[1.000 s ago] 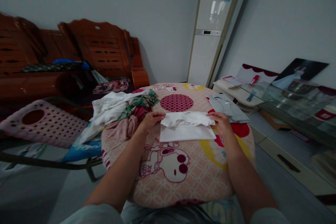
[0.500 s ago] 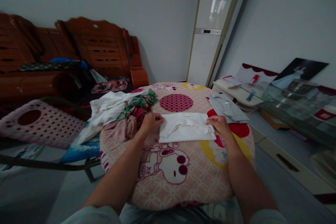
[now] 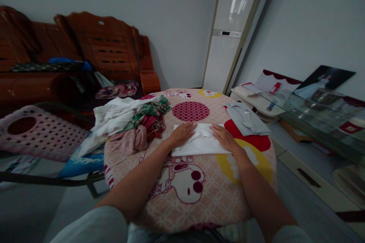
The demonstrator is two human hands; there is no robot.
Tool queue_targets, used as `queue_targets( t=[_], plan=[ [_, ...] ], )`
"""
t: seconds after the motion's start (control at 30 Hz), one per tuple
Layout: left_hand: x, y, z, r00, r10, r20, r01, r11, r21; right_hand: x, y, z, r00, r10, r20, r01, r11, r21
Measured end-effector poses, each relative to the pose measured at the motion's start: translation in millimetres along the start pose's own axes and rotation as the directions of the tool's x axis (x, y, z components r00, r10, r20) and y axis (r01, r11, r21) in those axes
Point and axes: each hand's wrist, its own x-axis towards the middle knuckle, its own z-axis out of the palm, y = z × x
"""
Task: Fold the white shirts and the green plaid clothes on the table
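A folded white garment [image 3: 202, 145] lies as a flat rectangle on the patterned cloth of the round table [image 3: 222, 193]. My left hand [image 3: 182, 135] rests flat on its left part with the fingers stretched out. On its right part lies my right hand [image 3: 224, 136], palm down and fingers extended. Both hands touch the fabric without gripping it. A folded grey garment [image 3: 246, 118] sits at the table's right side. To the left is a loose heap of clothes: a white one [image 3: 114, 115], a green and red patterned one [image 3: 152, 112] and a dusty pink one [image 3: 131, 139].
A pink woven chair [image 3: 42, 133] with a blue cushion [image 3: 82, 163] stands at the left. Behind it is a wooden sofa [image 3: 105, 45] with fabric on its seat. A white floor-standing air conditioner [image 3: 225, 53] is at the back. A glass-topped cabinet [image 3: 308, 115] runs along the right.
Both hands have let go of the white garment's side edges and moved inward onto its top, fingers now flat. The view has shifted slightly.
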Motion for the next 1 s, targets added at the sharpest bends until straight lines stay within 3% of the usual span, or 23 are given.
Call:
queue_targets(
  t=[0.2,0.43,0.73,1.0],
  plan=[
    [-1.5,8.1,-2.2,0.998,0.046,0.037,-0.048,0.998,0.039,-4.2,2.4,2.0,1.0,-0.008,-0.006,0.008,1.0,-0.024],
    [-6.9,12.8,-1.4,0.976,0.103,0.19,-0.128,0.984,0.126,-3.7,2.6,2.9,1.0,-0.004,-0.008,0.004,1.0,-0.024],
    [-8.4,16.0,-4.2,0.971,0.105,0.216,-0.131,0.985,0.109,-2.4,-10.4,3.4,0.995,-0.036,-0.094,0.036,0.999,-0.002],
    [-10.4,15.3,-5.4,0.964,0.13,0.232,-0.159,0.981,0.111,-3.0,-15.4,7.7,0.994,-0.087,0.065,0.09,0.996,-0.031]
  ],
)
